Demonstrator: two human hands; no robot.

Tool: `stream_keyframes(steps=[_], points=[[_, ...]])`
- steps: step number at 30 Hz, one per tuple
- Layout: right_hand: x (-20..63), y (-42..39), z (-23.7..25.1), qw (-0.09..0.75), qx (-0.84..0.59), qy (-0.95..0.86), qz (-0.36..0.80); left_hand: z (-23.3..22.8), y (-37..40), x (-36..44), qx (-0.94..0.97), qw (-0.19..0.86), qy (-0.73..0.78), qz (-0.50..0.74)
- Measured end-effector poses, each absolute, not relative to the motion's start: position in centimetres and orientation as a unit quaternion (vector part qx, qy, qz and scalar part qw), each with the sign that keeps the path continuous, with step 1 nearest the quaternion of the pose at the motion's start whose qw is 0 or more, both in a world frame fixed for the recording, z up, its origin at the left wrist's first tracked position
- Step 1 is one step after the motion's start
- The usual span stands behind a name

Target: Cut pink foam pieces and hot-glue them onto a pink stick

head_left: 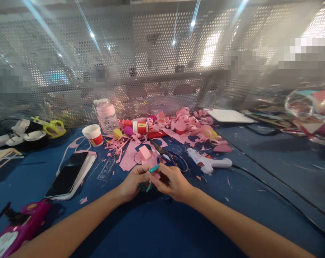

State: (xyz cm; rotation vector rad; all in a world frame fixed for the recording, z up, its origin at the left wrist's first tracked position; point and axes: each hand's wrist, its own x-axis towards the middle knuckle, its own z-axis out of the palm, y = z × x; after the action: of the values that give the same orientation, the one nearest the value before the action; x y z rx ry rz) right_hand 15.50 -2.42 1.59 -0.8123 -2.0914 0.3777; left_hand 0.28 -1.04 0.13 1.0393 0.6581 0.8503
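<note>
My left hand and my right hand meet above the front of the blue table, fingertips together. Both are closed on a small pink piece, mostly hidden by the fingers; its material is unclear. Long teal nails show at the fingertips. Just beyond the hands lies a pink sheet with cut edges, and a small pink block rests on it. Scissors with dark blue handles lie behind my right hand. To its right is a white glue gun on its side.
Pink scraps heap up at the back. A paper cup, a bottle and a phone stand or lie left. A purple power strip sits front left. The glue gun's black cord crosses the right side.
</note>
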Motion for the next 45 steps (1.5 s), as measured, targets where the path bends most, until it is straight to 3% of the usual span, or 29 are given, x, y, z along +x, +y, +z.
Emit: stream_keyframes(steps=[10,23,45], points=[[15.85,-2.15,1.06,0.449,-0.321,-0.833,0.047,0.44,-1.29,0.65,0.450,0.753,0.274,0.395],[15.63,-2.10,1.64,0.394,-0.384,-0.835,-0.032,0.11,-1.17,0.83,0.455,0.692,0.320,0.461],[15.35,-2.20,1.51,0.389,-0.402,-0.827,-0.059,-0.45,-1.00,0.73,0.496,0.661,0.330,0.456]])
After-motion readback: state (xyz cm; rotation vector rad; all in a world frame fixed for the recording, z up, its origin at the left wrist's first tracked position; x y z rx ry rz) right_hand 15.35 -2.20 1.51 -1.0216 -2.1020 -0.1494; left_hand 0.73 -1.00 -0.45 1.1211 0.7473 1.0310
